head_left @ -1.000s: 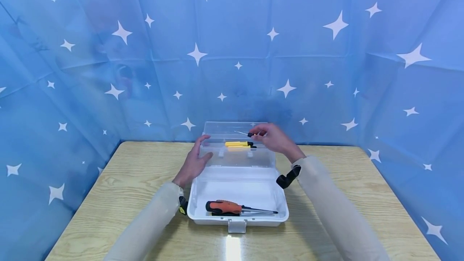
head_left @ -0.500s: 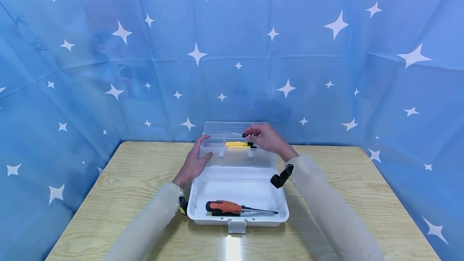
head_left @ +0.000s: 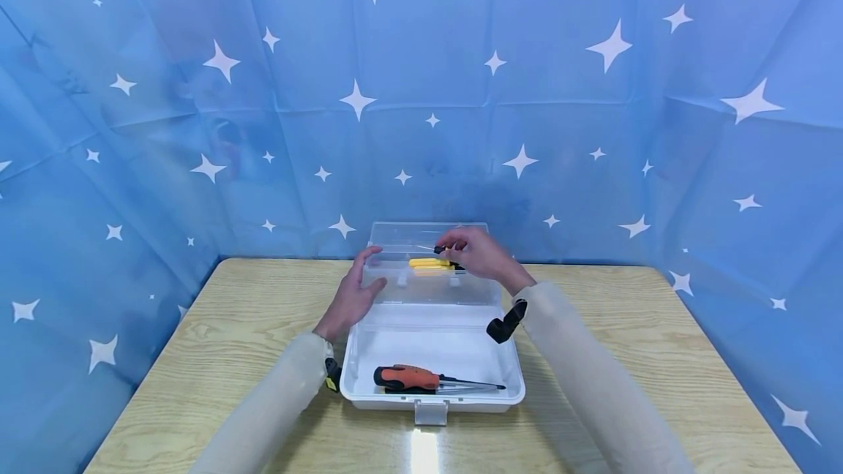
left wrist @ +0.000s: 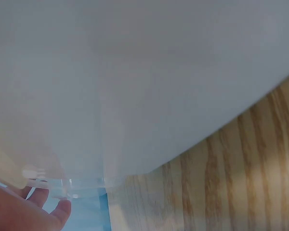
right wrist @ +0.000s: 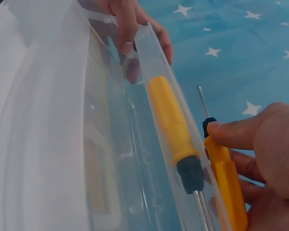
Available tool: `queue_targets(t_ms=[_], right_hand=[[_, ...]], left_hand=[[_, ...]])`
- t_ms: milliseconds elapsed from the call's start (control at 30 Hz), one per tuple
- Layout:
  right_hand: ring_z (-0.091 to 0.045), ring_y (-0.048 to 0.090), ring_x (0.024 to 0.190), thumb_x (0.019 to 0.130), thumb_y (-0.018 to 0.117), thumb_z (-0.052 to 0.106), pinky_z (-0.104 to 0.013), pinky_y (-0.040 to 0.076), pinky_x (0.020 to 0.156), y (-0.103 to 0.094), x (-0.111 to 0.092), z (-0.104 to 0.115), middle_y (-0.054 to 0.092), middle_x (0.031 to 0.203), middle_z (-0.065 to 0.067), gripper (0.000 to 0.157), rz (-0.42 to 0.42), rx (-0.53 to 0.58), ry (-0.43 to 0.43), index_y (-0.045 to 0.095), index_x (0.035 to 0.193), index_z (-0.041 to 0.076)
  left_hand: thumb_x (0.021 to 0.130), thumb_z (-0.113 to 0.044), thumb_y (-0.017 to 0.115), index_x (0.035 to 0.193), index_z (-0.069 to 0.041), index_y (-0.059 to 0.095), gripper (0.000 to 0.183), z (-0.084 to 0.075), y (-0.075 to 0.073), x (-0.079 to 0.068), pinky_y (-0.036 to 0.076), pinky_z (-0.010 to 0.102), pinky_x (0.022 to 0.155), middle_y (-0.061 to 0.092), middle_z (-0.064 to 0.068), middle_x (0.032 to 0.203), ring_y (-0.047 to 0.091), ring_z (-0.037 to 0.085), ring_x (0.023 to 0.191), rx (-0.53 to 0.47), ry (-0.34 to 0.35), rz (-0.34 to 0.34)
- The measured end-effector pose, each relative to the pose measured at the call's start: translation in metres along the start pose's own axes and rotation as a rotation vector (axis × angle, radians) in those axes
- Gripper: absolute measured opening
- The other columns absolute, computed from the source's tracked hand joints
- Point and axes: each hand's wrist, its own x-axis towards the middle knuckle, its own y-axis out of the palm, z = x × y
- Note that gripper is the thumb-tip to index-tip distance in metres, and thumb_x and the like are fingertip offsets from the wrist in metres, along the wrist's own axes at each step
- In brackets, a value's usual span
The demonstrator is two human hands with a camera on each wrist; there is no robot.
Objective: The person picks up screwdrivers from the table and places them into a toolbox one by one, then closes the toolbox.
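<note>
A white toolbox (head_left: 428,342) lies with its clear lid (head_left: 421,291) raised at the back. My left hand (head_left: 352,298) grips the lid's left side, thumb on the near face and fingers behind. Between thumb and fingers, my right hand (head_left: 477,251) pinches a small yellow screwdriver (right wrist: 224,166) with a black collar. Its thin shaft points left, and it is held right beside the lid's top compartment. In that compartment lies another yellow screwdriver (right wrist: 171,120), shaft toward the right. In the left wrist view, the toolbox's pale side fills most of the picture above the left fingertips (left wrist: 62,211).
At the front of the toolbox tray lies a large orange-and-black screwdriver (head_left: 411,377), with another tool partly hidden under it. A clear latch (head_left: 431,413) hangs off the front edge. The wooden table (head_left: 263,320) meets a blue star-patterned curtain (head_left: 428,152) behind.
My right hand has moved left and slightly down with the yellow screwdriver, closer over the one in the lid. My left hand has stayed at the lid.
</note>
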Motion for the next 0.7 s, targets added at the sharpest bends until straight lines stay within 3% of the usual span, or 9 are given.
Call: queue_targets(t_ms=[333,700], right_hand=[[-0.019,0.054,0.09,0.092,0.059,0.017,-0.03,0.051,0.071,0.008,0.0,0.001,0.061,0.103,0.002,0.022,-0.031,-0.032,0.007,0.065,0.113,0.015],[-0.017,0.056,0.092,0.09,0.062,0.016,-0.031,0.053,0.073,0.013,-0.002,0.001,0.062,0.102,0.003,0.019,-0.095,-0.049,0.027,0.065,0.108,0.02]], left_hand=[[0.095,-0.026,0.053,0.142,-0.036,0.029,0.053,-0.002,0.001,-0.001,0.02,0.061,0.108,0.018,-0.009,0.154,0.015,0.024,0.142,-0.004,-0.01,-0.009],[0.095,-0.025,0.052,0.142,-0.035,0.029,0.053,-0.004,0.001,-0.002,0.019,0.061,0.108,0.019,-0.007,0.154,0.015,0.025,0.142,0.0,-0.019,-0.008]])
